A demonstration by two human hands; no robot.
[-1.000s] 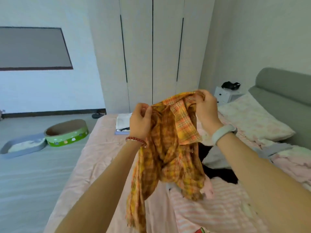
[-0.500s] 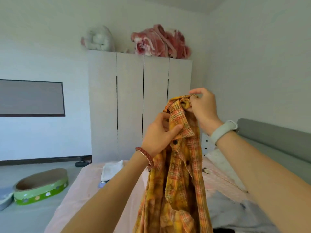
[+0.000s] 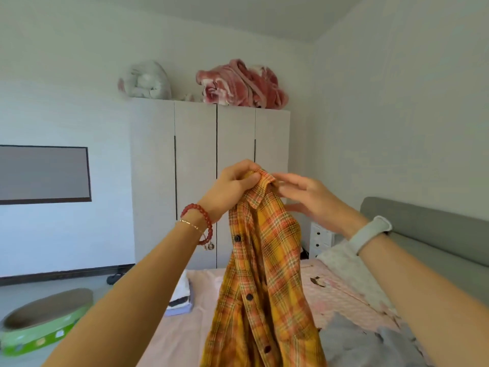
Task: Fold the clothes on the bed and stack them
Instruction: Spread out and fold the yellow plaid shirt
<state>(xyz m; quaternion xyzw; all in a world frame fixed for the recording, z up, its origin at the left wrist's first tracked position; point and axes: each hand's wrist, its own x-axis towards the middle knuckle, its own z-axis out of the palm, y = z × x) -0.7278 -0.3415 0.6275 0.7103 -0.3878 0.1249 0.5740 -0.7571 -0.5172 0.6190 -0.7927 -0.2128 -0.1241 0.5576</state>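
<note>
The left hand [image 3: 232, 188] is reaching up and forward, its fingers and thumb curling tight over the collar of the plaid shirt [image 3: 264, 276] and pinching it there. The right hand [image 3: 312, 197] is hovering just beside the collar with straight, spread fingers, its fingertips [image 3: 281, 185] at the cloth's edge and clasping nothing. The shirt is hanging in the air from the left hand, above the bed [image 3: 185, 332], its front placket showing dark round buttons. The bed is lying under a pale pink sheet, with a small folded stack [image 3: 182, 295] resting near its far end. A white wardrobe [image 3: 195, 181] is standing behind, soft bundles sitting on top. The shirt's cloth is thin, woven, yellow-orange check, and is falling in loose vertical folds.
</note>
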